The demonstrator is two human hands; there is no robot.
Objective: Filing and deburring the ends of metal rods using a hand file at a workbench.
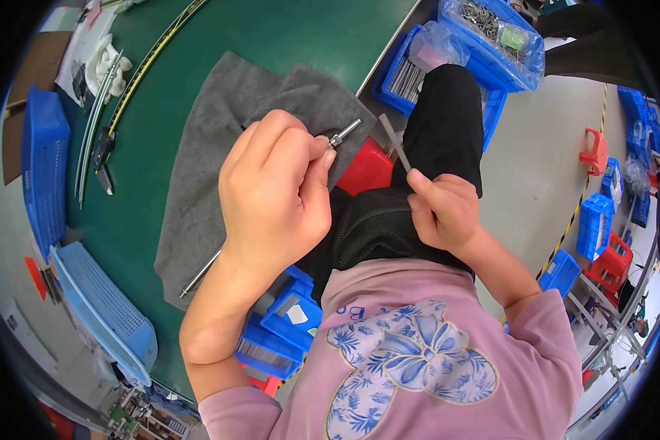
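The left hand [275, 194] is curled tight around a thin metal rod [343, 133] above the grey cloth [213, 139] at the table [271, 37] edge. The right hand [444, 209] pinches a flat metal strip [394, 141] just right, over the lap; open floor [535, 147] lies right.

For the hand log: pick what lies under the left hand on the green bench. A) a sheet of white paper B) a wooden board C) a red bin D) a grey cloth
D: the left hand, its grip closed on a thin metal rod, is above a grey cloth spread over the green bench.
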